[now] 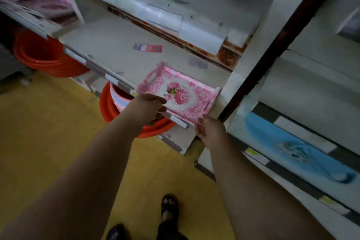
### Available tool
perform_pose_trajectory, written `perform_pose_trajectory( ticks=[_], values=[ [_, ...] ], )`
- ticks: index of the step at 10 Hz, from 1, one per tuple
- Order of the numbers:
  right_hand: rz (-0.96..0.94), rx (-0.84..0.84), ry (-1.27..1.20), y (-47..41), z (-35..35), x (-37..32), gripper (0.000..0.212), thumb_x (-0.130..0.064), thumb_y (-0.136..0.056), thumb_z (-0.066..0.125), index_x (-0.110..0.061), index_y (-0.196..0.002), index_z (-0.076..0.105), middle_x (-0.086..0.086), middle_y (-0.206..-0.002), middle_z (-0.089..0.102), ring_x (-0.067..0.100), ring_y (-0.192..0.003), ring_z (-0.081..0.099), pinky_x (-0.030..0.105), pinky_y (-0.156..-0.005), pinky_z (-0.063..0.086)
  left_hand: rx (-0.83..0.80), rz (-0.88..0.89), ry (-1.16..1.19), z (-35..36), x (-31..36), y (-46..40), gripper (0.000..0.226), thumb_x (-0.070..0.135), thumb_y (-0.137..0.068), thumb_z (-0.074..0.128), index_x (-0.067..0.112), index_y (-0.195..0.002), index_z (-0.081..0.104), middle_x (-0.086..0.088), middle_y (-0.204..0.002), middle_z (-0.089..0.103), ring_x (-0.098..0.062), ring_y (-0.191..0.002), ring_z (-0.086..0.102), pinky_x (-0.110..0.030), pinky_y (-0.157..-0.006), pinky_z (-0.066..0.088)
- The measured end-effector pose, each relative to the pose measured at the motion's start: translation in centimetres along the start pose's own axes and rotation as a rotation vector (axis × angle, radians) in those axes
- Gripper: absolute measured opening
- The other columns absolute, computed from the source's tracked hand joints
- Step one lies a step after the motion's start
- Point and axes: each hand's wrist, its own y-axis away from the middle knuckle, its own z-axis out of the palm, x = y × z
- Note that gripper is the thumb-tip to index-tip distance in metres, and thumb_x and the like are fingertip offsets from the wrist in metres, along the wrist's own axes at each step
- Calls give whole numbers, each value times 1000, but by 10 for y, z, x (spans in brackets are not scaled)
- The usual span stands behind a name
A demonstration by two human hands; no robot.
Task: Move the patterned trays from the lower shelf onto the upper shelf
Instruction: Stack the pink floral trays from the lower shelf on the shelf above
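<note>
A pink tray [187, 91] with a flower pattern and cut-out handles lies on the white shelf [109, 45], at its front right corner beside the upright post. Its near edge juts over the shelf lip. My left hand [148, 107] grips the tray's near left edge, fingers curled over the rim. My right hand [206, 128] holds the tray's near right corner from below. More patterned trays [226, 54] show as orange-brown edges at the back of the shelf, mostly hidden under the shelf above.
Red basins [44, 54] are stacked under the shelf at left, and another red basin stack [109, 107] sits below my left hand. A blue plastic item [288, 146] lies on the right-hand shelf. A small pink label [148, 47] lies mid-shelf. Yellow floor and my feet are below.
</note>
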Motion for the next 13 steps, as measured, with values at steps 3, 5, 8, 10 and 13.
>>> perform_pose_trajectory(
  ticks=[3,5,8,10,13],
  values=[
    [-97,122,292,-76,21,6,43,0,-92,45,-4,-135,47,-3,-80,47,11,-66,51,35,-78,54,-23,-109,8,4,-17,-67,22,8,-96,46,16,-103,65,-7,-106,70,-23,-95,67,-32,-73,54],
    [-72,184,883,-95,25,9,25,-20,-95,57,-9,-117,55,8,-118,62,23,-108,58,28,-89,43,5,-121,6,-9,-26,-85,24,8,-95,47,23,-93,65,0,-96,71,-19,-91,67,-37,-79,56],
    [50,108,577,-123,35,11,8,-18,-92,53,-10,-90,52,1,-76,50,14,-62,50,33,-74,52,65,-159,4,-26,-34,-83,24,10,-93,47,20,-100,68,-2,-97,72,-20,-88,68,-33,-70,56],
    [128,-100,395,-84,79,6,15,-12,-92,47,-3,-83,54,5,-54,37,15,-49,37,36,-73,55,95,-145,33,-46,-22,-69,25,12,-94,47,19,-107,68,-2,-100,73,-21,-90,68,-33,-69,54],
    [79,-313,302,-10,144,19,3,-11,-85,57,-10,-86,59,10,-76,51,17,-56,44,31,-58,55,259,-41,120,-131,3,-12,23,10,-94,47,18,-100,68,-2,-95,73,-21,-84,67,-35,-74,53]
  ],
)
